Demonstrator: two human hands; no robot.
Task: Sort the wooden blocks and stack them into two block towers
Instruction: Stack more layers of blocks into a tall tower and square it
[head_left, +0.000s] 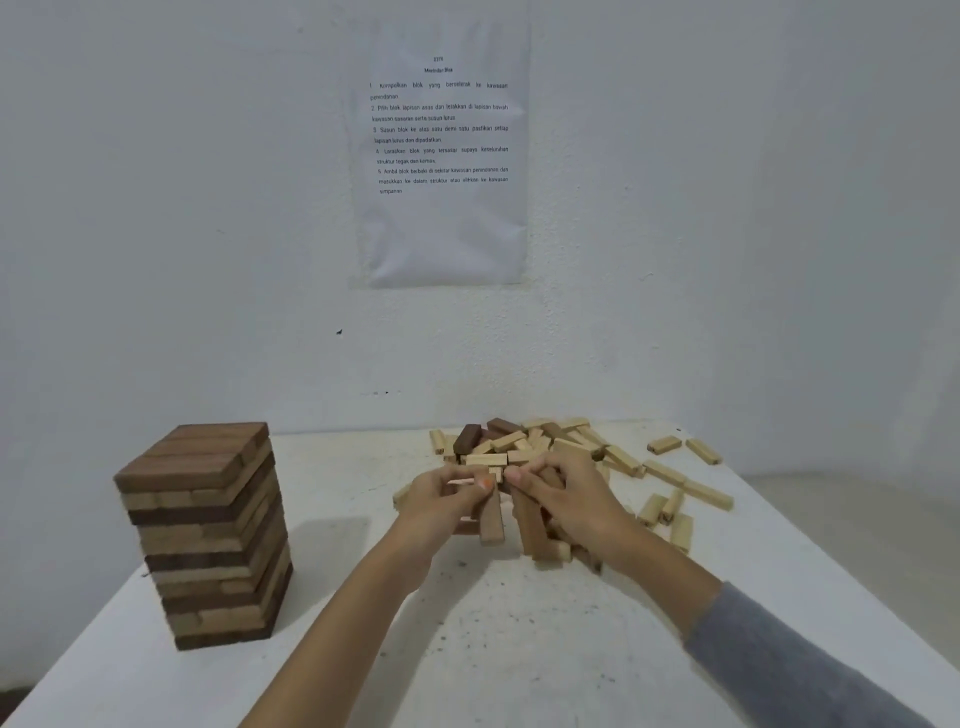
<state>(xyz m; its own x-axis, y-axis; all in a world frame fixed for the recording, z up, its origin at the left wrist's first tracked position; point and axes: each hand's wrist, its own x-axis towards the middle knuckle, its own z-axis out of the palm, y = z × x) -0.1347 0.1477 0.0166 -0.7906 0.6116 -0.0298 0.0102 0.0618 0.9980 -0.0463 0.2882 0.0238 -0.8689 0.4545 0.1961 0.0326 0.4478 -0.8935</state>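
Both hands meet at the centre of the frame. The left hand (449, 496) curls round a pale block (492, 525) held nearly upright, and the right hand (563, 501) grips brown blocks (531, 525) on end just beside it. Just behind them, centre right, lies the loose pile of blocks (545, 444). A striped tower (208, 535) stands at the lower left on the white table (519, 649).

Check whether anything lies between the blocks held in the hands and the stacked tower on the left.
Nothing really blocks it. One light block lies right beside the left hand; beyond it no block lies on the table up to the tower. The loose pile sits behind and right of the hands.
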